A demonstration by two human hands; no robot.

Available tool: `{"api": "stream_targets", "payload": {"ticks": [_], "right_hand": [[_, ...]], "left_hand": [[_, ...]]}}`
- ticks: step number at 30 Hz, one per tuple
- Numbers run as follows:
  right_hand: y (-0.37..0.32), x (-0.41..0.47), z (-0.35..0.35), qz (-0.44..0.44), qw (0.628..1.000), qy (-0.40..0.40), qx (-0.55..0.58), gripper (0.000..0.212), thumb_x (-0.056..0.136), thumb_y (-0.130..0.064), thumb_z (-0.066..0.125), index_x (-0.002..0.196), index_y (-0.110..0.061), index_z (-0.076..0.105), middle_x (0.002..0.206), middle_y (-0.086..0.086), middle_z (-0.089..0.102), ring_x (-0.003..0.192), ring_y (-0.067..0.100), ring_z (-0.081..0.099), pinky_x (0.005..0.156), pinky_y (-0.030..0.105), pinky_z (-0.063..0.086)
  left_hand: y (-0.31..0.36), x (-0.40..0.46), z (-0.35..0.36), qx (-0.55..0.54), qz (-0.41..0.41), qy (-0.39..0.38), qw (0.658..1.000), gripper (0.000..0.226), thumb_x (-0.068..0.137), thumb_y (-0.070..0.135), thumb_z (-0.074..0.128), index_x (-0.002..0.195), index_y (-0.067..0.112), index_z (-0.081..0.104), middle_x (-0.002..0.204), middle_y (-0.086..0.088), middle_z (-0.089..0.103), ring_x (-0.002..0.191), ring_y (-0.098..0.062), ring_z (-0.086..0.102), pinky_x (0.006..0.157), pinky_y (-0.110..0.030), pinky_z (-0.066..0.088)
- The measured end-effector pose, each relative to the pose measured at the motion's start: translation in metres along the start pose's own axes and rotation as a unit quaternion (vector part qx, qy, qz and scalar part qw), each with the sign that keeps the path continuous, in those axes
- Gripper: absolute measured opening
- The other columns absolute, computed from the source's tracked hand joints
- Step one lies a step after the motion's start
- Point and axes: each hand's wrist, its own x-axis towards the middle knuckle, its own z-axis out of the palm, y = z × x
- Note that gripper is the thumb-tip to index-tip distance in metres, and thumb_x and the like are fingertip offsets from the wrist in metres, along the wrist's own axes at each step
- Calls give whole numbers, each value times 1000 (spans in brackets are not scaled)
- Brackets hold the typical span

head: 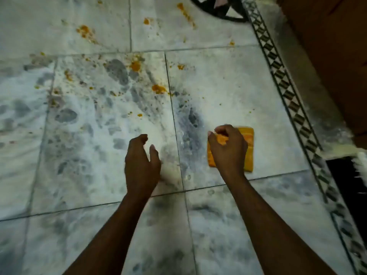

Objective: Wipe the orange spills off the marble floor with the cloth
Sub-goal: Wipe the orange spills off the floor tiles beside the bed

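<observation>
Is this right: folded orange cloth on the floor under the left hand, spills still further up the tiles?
One error: in the head view the cloth lies under the right hand, not the left hand. The spills are indeed further up.

Both forearms are bare to the frame's near edge. The left hand (141,163) and right hand (228,149) wear nothing.

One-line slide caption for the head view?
Right hand over folded orange cloth, left hand empty; orange spills dot marble floor.
</observation>
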Motion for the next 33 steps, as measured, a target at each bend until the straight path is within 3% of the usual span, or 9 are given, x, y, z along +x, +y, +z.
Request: {"api": "stream_targets", "payload": {"ticks": [2,4,7,12,19,22,24,28,33], "right_hand": [[36,1,18,-7,994,47,-96,37,87,-42,68,103,-9,74,115,13,70,112,35,64,98,36,45],[65,-3,28,2,978,59,-202,57,82,-60,59,116,-16,74,144,16,58,137,46,47,109,56,35],[99,-11,35,19,949,43,-312,69,76,-77,60,134,-40,65,164,9,36,148,48,27,108,65,26],[102,-7,46,35,924,62,-375,67,82,-76,61,143,-51,52,166,8,32,145,52,27,102,72,29],[94,30,49,41,938,86,-333,42,90,-37,57,125,-19,72,138,18,59,105,49,53,86,54,45],[92,21,57,-54,953,140,-265,31,92,-21,56,111,-3,72,114,22,69,92,39,55,80,48,49],[82,8,68,-125,965,102,-207,30,94,-20,52,109,-1,70,107,22,69,90,36,53,80,45,48],[54,-21,83,-258,949,-99,-154,34,90,-31,57,114,-14,75,117,14,69,101,41,61,85,49,49],[60,-37,93,-169,916,-97,-351,67,81,-71,49,145,-52,53,166,12,37,151,47,29,109,62,28]], "left_hand": [[-32,2,19,58,40,-30,997,46,103,12,58,147,2,51,147,-17,58,137,-33,55,114,-37,41],[-67,6,30,117,82,-60,988,52,102,20,54,150,1,49,154,-19,53,144,-36,50,120,-45,41],[-97,3,46,189,130,-46,972,54,102,26,49,148,-1,53,155,-19,54,144,-36,51,121,-47,41],[-101,2,50,220,133,22,966,53,100,22,53,147,-3,54,154,-22,55,141,-39,53,118,-46,42],[-98,8,46,193,113,3,975,56,97,23,50,147,-1,55,158,-19,52,145,-37,50,120,-48,42],[-105,10,42,167,122,0,978,54,97,23,48,144,-2,58,155,-19,55,143,-36,53,119,-47,43],[-110,14,34,151,134,0,979,53,97,21,48,143,-3,59,154,-19,55,143,-35,53,119,-46,43],[-125,21,10,177,139,-5,974,52,98,20,50,144,-3,58,157,-18,53,145,-34,52,119,-46,43],[-159,40,-25,240,118,39,963,53,100,26,49,142,-5,59,155,-22,54,143,-37,53,118,-48,43]]}}
